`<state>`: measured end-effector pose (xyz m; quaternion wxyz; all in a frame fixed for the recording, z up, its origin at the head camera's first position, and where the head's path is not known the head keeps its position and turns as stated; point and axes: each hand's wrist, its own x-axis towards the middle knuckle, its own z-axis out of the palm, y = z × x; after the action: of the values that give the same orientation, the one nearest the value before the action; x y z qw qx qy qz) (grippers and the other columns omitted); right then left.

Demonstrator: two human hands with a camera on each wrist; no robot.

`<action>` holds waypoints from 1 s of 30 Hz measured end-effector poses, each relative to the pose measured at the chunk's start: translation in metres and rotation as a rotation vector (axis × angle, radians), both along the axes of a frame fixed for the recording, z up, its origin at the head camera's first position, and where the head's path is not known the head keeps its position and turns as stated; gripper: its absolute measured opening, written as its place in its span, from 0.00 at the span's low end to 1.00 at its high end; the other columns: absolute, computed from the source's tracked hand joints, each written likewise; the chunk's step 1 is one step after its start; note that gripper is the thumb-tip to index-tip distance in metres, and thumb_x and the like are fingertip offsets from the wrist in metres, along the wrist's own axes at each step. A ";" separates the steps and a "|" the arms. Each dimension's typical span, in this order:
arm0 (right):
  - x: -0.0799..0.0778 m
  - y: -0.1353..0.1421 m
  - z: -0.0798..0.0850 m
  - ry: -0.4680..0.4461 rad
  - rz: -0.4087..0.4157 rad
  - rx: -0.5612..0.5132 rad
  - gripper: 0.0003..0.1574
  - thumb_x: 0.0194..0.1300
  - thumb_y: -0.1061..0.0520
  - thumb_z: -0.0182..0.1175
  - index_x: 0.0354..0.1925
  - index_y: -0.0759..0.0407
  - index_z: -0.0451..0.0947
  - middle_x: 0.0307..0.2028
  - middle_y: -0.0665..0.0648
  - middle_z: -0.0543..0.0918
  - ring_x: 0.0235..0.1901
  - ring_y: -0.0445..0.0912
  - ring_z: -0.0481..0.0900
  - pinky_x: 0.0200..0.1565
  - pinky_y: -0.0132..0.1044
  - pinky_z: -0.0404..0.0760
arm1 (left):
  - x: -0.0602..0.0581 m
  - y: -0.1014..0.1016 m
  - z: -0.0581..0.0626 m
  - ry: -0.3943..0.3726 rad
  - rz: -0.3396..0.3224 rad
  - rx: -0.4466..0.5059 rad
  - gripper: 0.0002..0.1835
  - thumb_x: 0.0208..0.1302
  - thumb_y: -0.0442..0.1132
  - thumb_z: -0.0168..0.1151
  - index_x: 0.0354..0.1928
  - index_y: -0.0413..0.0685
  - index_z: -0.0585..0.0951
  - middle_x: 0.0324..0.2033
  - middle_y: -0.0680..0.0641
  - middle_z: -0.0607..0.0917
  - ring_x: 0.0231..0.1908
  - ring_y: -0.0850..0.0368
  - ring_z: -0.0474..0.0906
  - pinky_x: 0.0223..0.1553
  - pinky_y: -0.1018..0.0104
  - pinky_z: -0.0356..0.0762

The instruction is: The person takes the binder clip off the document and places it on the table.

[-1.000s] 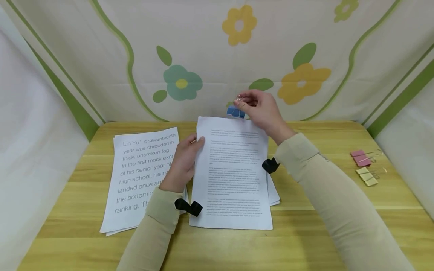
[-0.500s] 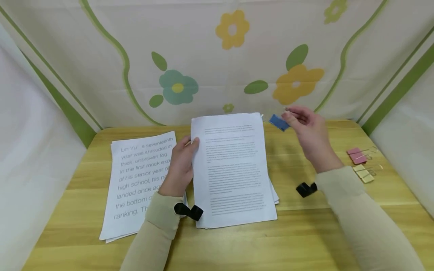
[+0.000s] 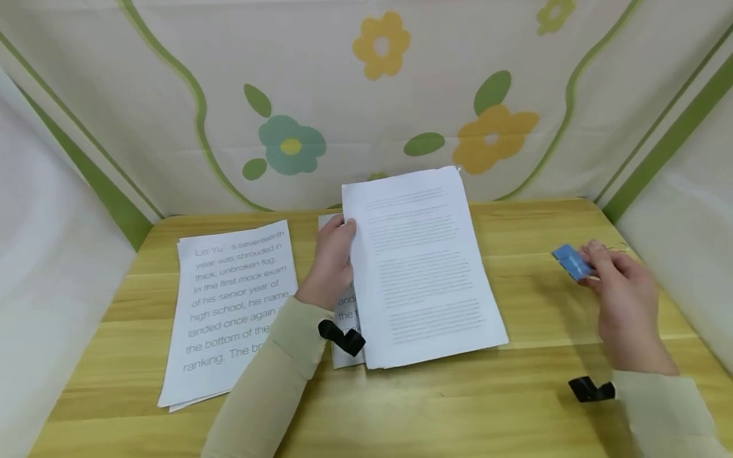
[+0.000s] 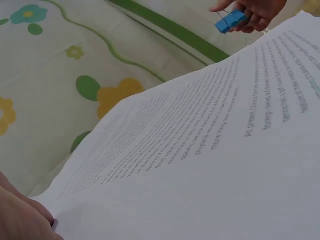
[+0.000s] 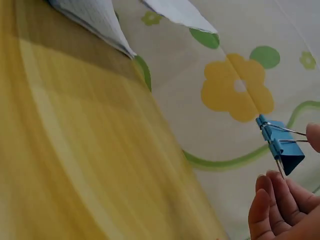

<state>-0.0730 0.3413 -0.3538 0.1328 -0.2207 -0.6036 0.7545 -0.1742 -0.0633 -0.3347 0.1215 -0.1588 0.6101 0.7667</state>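
Observation:
My left hand point(image 3: 333, 262) grips the left edge of a stack of printed paper point(image 3: 426, 273), thumb on top, and the stack is raised and tilted off the table. Out to the right, my right hand point(image 3: 627, 299) holds a blue binder clip point(image 3: 572, 262) by its wire handles. In the right wrist view the binder clip point(image 5: 281, 142) has its handles between thumb and fingers, apart from any paper. Under the raised stack lies another set of sheets point(image 3: 346, 331) in large print, mostly covered.
A second stack of large-print paper point(image 3: 229, 312) lies at the left of the wooden table point(image 3: 435, 413). A floral curtain point(image 3: 343, 83) stands behind the table's far edge. The right hand covers most of the spot by the right edge, where a bit of wire shows.
My right hand has carried the blue binder clip from the paper's top edge out to the right and nearer. The left hand has lifted and turned the paper stack slightly rightward.

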 end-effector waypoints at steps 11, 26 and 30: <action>0.049 0.045 -0.025 -0.456 -0.052 0.413 0.11 0.70 0.35 0.70 0.43 0.34 0.82 0.29 0.31 0.83 0.26 0.36 0.80 0.28 0.29 0.78 | -0.008 0.062 -0.019 -0.102 -0.014 0.004 0.26 0.85 0.40 0.48 0.80 0.49 0.69 0.75 0.45 0.74 0.74 0.48 0.71 0.80 0.49 0.66; 0.063 0.074 -0.031 -0.851 -0.036 0.726 0.66 0.64 0.14 0.56 0.77 0.62 0.70 0.24 0.31 0.75 0.36 0.41 0.72 0.32 0.32 0.73 | -0.002 0.115 -0.030 -0.154 -0.053 0.053 0.28 0.83 0.36 0.39 0.81 0.47 0.66 0.71 0.42 0.76 0.66 0.49 0.75 0.72 0.51 0.72; 0.065 0.076 -0.035 -0.853 -0.040 0.723 0.67 0.63 0.13 0.55 0.78 0.61 0.71 0.22 0.31 0.76 0.37 0.39 0.72 0.34 0.31 0.71 | 0.000 0.128 -0.037 -0.172 -0.081 0.050 0.28 0.84 0.37 0.38 0.82 0.47 0.65 0.75 0.41 0.73 0.72 0.47 0.72 0.76 0.50 0.69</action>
<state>-0.0078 0.4173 -0.3886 -0.0416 -0.4583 -0.8199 0.3405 -0.1744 0.0649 -0.3716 0.2083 -0.1962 0.5840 0.7596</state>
